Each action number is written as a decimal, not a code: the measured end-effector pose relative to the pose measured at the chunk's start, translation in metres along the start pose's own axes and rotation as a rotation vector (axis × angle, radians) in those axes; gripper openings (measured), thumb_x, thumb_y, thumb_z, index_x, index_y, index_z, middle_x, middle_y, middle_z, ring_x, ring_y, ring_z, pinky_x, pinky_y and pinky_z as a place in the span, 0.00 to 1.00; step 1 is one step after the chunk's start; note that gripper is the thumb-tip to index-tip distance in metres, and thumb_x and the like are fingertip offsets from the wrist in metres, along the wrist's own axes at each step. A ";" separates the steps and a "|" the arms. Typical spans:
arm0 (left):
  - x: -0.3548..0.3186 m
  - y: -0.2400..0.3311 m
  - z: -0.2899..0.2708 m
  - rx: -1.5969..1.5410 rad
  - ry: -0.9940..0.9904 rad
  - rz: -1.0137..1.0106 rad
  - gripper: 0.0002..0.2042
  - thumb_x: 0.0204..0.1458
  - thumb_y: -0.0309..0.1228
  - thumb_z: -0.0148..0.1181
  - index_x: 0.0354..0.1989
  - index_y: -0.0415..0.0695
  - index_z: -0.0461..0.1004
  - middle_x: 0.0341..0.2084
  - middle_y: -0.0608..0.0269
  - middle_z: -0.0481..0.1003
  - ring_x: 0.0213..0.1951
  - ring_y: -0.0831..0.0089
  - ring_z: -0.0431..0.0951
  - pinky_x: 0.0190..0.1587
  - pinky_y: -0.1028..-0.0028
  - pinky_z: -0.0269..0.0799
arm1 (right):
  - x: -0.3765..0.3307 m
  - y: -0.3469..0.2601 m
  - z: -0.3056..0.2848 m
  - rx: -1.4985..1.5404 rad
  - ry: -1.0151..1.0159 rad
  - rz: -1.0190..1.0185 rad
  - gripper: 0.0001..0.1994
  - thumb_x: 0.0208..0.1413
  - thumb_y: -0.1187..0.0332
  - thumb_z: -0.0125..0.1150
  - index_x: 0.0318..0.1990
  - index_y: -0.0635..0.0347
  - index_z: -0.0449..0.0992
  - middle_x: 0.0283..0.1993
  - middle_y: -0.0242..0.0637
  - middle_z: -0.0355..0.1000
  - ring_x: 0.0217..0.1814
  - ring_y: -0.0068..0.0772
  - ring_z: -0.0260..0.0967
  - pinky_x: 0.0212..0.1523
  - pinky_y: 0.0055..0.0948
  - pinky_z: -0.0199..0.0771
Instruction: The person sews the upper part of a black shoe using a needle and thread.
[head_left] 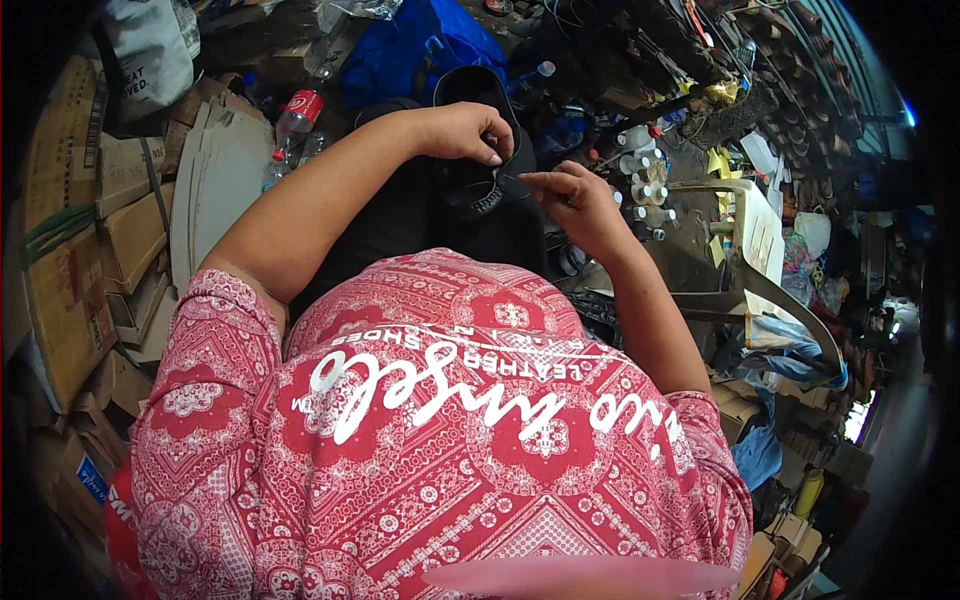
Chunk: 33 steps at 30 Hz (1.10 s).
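A black shoe-like piece of footwear (487, 190) with pale lettering near its lower end rests over my dark-trousered lap. Its rounded upper end (468, 76) points away from me. My left hand (465, 132) reaches across it, fingers curled and thumb pressed down at its side edge. On the other side my right hand (580, 203) has its forefinger and thumb brought together at the footwear's right edge, the other fingers bent. Whatever small thing may be between those right fingertips is too small to make out.
A blue bag (420, 45) lies beyond the footwear. Plastic bottles (298, 112) stand left, near stacked cardboard (130, 220). Several small white bottles (645, 180) lie right, before a pale plastic chair (760, 235). Clutter and stacked corrugated pieces (800, 80) fill the far right.
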<state>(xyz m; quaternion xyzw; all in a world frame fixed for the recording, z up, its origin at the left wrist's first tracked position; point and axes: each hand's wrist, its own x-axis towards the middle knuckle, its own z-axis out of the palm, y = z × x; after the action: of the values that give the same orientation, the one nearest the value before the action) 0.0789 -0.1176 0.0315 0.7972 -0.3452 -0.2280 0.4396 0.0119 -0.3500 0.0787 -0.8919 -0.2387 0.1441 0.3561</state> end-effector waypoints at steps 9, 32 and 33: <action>0.005 -0.003 -0.002 -0.167 -0.098 -0.099 0.09 0.46 0.26 0.62 0.37 0.42 0.80 0.36 0.60 0.71 0.43 0.66 0.73 0.49 0.72 0.68 | 0.005 -0.003 -0.004 -0.109 -0.055 -0.007 0.11 0.51 0.75 0.59 0.42 0.53 0.80 0.29 0.33 0.66 0.30 0.29 0.66 0.32 0.27 0.66; -0.006 -0.004 -0.002 0.025 -0.078 -0.007 0.15 0.41 0.27 0.67 0.41 0.49 0.80 0.36 0.62 0.67 0.43 0.65 0.69 0.49 0.70 0.65 | 0.017 0.007 0.011 -0.099 -0.057 -0.013 0.11 0.52 0.76 0.59 0.41 0.52 0.80 0.32 0.32 0.66 0.35 0.27 0.67 0.36 0.26 0.67; -0.006 -0.003 -0.001 0.026 -0.077 -0.007 0.15 0.41 0.27 0.67 0.41 0.49 0.80 0.36 0.62 0.67 0.43 0.65 0.69 0.49 0.70 0.65 | 0.020 0.009 0.008 -0.062 -0.104 0.034 0.10 0.52 0.76 0.58 0.41 0.52 0.80 0.34 0.31 0.66 0.37 0.26 0.68 0.39 0.25 0.67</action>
<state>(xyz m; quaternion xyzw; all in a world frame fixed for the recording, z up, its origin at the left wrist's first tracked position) 0.0768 -0.1117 0.0301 0.7949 -0.3619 -0.2554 0.4147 0.0279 -0.3405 0.0649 -0.8977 -0.2461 0.1889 0.3130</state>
